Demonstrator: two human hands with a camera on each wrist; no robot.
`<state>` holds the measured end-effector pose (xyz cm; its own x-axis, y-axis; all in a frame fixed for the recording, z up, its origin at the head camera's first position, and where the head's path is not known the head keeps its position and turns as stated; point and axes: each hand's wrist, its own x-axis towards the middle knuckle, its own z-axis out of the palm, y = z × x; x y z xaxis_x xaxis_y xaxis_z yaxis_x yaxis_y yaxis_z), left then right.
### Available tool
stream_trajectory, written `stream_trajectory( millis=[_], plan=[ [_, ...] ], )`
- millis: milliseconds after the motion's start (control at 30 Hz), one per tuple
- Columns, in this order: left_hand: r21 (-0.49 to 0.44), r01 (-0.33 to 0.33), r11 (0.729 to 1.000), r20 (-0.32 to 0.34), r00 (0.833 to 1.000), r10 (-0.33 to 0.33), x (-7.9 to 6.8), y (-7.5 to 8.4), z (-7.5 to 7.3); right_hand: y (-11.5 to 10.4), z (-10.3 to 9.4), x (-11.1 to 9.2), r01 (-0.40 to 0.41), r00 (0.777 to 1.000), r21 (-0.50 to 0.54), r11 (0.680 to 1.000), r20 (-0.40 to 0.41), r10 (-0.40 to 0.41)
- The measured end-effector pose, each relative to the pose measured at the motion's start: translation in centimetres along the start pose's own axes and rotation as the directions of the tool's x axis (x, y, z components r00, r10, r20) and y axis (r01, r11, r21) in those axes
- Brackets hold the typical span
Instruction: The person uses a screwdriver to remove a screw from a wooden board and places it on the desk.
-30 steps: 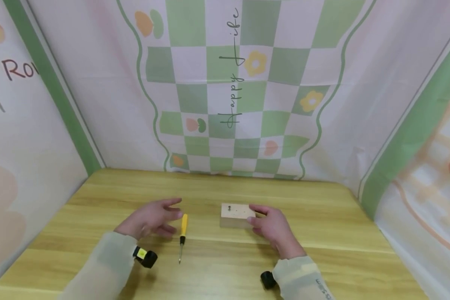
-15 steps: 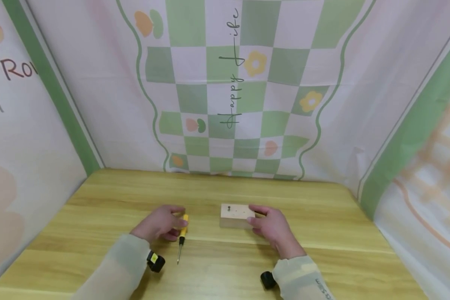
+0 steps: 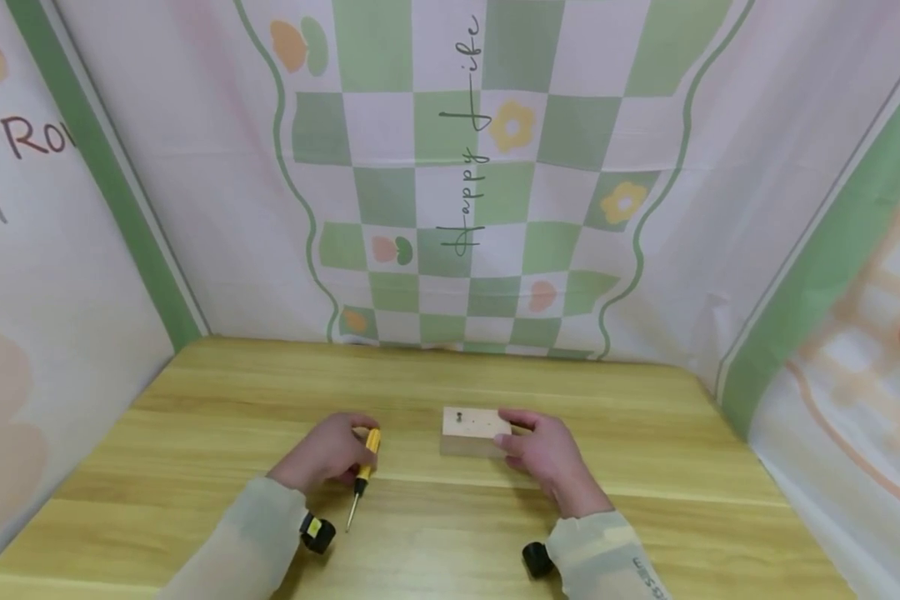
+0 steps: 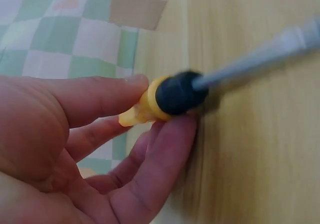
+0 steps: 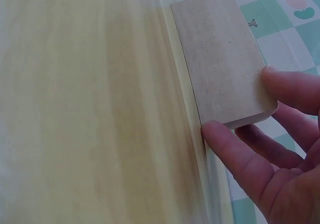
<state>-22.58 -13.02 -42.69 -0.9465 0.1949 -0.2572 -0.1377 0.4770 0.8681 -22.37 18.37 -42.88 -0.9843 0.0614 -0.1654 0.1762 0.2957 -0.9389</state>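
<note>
My left hand [image 3: 335, 448] pinches a screwdriver [image 3: 363, 475] by its yellow handle, thumb on one side and fingers on the other. Its metal shaft points toward me, low over the table; in the left wrist view the black collar [image 4: 180, 92] shows just past the fingertips. To the right, a pale wooden block [image 3: 468, 435] lies on the table with a screw [image 3: 459, 416] standing up from its top at the left and small holes beside it. My right hand [image 3: 547, 454] holds the block's right end between thumb and fingers, as the right wrist view confirms.
The wood-grain table [image 3: 435, 533] reaches back to a checked green-and-white cloth [image 3: 450, 292]. More printed cloth hangs at the left and right sides. Each wrist carries a small black camera, the left one [image 3: 318, 533] close to the screwdriver's tip.
My left hand has moved right and closed its fingers on the screwdriver's handle; the shaft's tip has swung slightly left. The right hand and the block have stayed in place.
</note>
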Motion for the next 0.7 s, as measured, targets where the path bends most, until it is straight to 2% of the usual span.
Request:
stream_trajectory(
  millis=[233, 433, 700],
  plan=[
    [-0.156, -0.01, 0.988, -0.004, 1.0, 0.009, 0.5, -0.9, -0.1, 0.1, -0.1, -0.5, -0.008, 1.0, 0.01, 1.0, -0.001, 0.008],
    [-0.238, -0.013, 0.971, -0.008, 1.0, 0.011, 0.2, -0.2, -0.2, 0.3, 0.2, -1.2, 0.003, 1.0, 0.02, 1.0, 0.011, -0.003],
    [-0.418, -0.134, 0.899, -0.051, 0.991, 0.124, -0.1, 1.5, -0.2, 0.2, 0.4, -1.9, 0.011, 1.0, 0.029, 1.0, 0.024, -0.012]
  ],
)
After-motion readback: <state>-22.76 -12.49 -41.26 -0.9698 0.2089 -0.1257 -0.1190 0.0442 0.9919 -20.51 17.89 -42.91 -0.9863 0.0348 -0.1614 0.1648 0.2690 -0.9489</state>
